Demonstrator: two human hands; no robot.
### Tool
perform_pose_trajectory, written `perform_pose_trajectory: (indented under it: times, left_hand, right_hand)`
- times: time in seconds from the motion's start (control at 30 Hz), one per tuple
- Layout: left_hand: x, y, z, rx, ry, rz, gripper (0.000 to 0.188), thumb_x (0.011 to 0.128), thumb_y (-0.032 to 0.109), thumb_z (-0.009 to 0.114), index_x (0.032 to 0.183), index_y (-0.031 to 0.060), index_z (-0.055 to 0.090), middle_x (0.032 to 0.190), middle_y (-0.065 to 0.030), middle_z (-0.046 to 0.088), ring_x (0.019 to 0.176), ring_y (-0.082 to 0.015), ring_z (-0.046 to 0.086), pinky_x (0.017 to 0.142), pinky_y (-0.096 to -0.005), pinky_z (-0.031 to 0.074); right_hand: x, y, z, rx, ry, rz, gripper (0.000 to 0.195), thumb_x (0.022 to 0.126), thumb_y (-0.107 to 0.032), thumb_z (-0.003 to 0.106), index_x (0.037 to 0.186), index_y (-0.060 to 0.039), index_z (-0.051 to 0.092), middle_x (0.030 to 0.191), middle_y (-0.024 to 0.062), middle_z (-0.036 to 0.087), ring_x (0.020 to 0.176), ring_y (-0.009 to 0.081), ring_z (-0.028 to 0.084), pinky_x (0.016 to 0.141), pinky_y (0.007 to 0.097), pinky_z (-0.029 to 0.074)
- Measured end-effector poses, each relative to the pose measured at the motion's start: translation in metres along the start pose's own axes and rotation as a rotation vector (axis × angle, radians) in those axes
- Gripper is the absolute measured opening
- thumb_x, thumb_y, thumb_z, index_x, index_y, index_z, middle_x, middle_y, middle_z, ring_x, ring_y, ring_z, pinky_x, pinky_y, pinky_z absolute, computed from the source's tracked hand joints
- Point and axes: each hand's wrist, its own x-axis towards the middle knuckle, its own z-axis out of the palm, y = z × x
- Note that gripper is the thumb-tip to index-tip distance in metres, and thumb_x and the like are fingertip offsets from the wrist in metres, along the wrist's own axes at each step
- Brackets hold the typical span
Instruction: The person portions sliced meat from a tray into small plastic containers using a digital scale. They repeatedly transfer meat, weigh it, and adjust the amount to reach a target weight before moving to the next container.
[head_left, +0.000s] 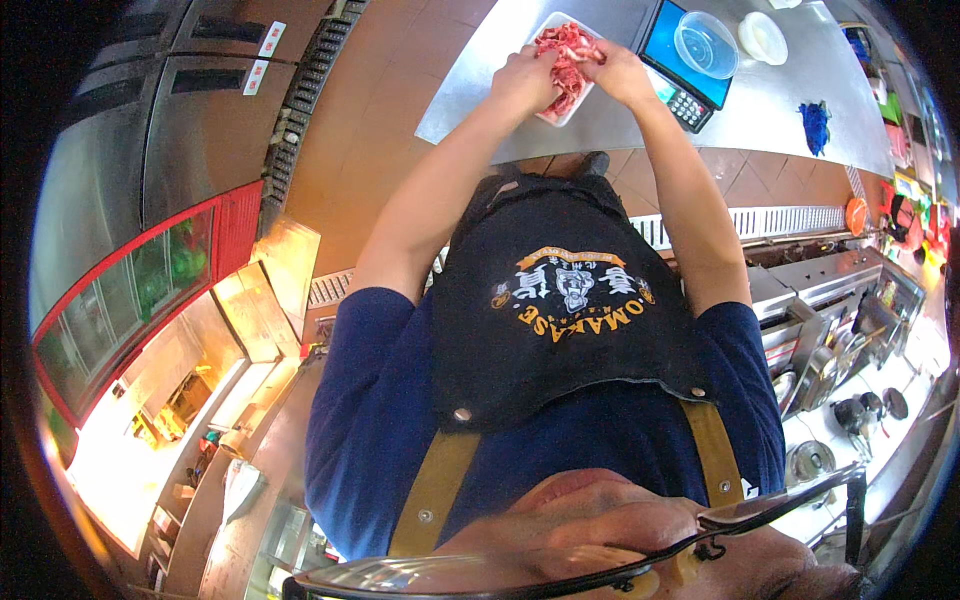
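A white tray (561, 120) holding raw red meat pieces (566, 73) lies on the stainless steel table before me. My left hand (527, 81) grips the meat from the left side, its fingertips sunk among the pieces. From the right, my right hand (621, 73) pinches meat near the tray's upper right rim; some of its fingertips are hidden. Right of the tray stands a digital scale (686, 97) with a blue platform and a keypad. A clear round plastic bowl (706, 45) rests on that platform.
A whitish round container (763, 39) stands beyond the scale. A crumpled blue cloth or scrubber (814, 127) lies near the right end of the stainless steel table (765, 112). Floor drain grating (757, 222) runs behind me. Metal cabinets (202, 112) are at left, cooking equipment (832, 352) at right.
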Motion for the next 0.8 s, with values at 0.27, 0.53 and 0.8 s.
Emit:
perform_pose_trajectory:
  times: [0.27,0.53,0.8]
  left_hand:
    - [0.013,-0.004,0.015,0.000,0.132,0.009,0.031,0.080,0.032,0.066,0.108,0.0183,0.066,0.108,-0.0099,0.058,0.102,-0.0281,0.058,0.080,-0.0428,0.051]
    - [0.018,-0.018,0.003,-0.939,0.039,0.023,0.011,0.089,0.013,0.065,0.096,0.0036,0.064,0.094,-0.0013,0.065,0.084,-0.0113,0.064,0.073,-0.0267,0.052]
    - [0.021,-0.007,-0.013,-1.568,-0.127,-0.152,0.021,0.090,0.014,0.063,0.107,0.0025,0.060,0.100,-0.0080,0.064,0.087,-0.0175,0.065,0.076,-0.0320,0.056]
  right_hand:
    - [-0.006,-0.004,0.044,-0.262,0.110,0.042,0.032,0.080,-0.031,0.062,0.107,-0.0141,0.063,0.100,0.0145,0.067,0.095,0.0343,0.064,0.080,0.0439,0.053]
    - [-0.009,-0.010,-0.026,0.467,-0.126,-0.015,0.036,0.080,-0.028,0.072,0.111,-0.0101,0.065,0.086,0.0013,0.067,0.076,0.0089,0.059,0.067,0.0242,0.048]
    - [0.004,-0.008,-0.005,0.431,-0.018,-0.102,0.044,0.078,-0.031,0.076,0.116,-0.0103,0.065,0.100,0.0071,0.069,0.086,0.0132,0.067,0.076,0.0265,0.053]
